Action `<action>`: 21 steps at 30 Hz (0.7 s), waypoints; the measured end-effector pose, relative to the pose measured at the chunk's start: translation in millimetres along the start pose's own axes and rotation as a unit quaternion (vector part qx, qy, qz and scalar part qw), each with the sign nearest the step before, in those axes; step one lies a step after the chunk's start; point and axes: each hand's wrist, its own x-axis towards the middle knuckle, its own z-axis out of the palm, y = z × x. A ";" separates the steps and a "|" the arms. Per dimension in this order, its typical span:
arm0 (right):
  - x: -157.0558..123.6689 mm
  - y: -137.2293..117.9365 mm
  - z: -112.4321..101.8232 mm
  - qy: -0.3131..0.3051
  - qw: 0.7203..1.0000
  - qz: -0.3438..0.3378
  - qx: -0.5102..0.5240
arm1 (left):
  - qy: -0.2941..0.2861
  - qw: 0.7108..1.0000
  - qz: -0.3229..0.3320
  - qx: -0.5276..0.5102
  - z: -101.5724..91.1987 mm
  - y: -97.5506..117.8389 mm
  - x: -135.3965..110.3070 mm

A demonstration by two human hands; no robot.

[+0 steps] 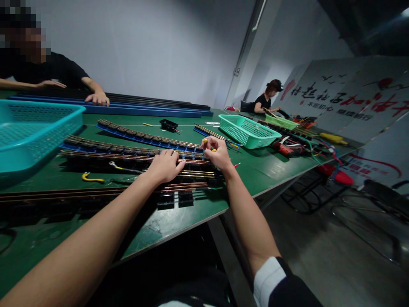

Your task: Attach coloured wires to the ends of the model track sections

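Your green table [271, 170] carries about five long strips of rail, as far as can be counted. The two far strips [147, 137] sit on blue bases and look assembled. The near strips [105, 192], on black blocks, lie loose in front of you and look like what is left to work on.

There are three baskets: a big teal one [32, 128] at your left, a green one [247, 130] past your hands, and a paler green one [281, 122] farther along.

Two other people are at the table: one at the far left with a hand [98, 99] on the blue bars, one seated at the far end.

Your left hand [166, 165] lies flat, fingers spread, pressing on a middle strip [96, 155]. Your right hand [216, 152] is pinched shut on a small yellow-handled tool [206, 141], held at that strip's right end.

One yellow wire [92, 178] lies loose beside the near strips, and one small black part [168, 124] sits beyond the far ones.
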 end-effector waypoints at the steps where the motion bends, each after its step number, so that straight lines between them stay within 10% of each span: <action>1: 1.5 2.1 -0.8 0.044 0.999 -0.002 0.010 | -0.001 1.000 0.001 0.001 -0.3 0.1 -0.1; 7: 4.4 10.2 -11.0 0.212 0.977 0.036 -0.004 | -0.001 1.000 0.001 0.003 -0.2 -0.4 0.0; 16: -9.6 -0.7 2.0 0.142 0.972 -0.069 -0.175 | -0.003 1.000 -0.003 0.001 0.3 -0.2 1.3; 21: -26.6 -14.7 3.2 0.200 0.952 -0.137 -0.186 | -0.007 1.000 -0.003 0.000 -0.1 -0.5 1.8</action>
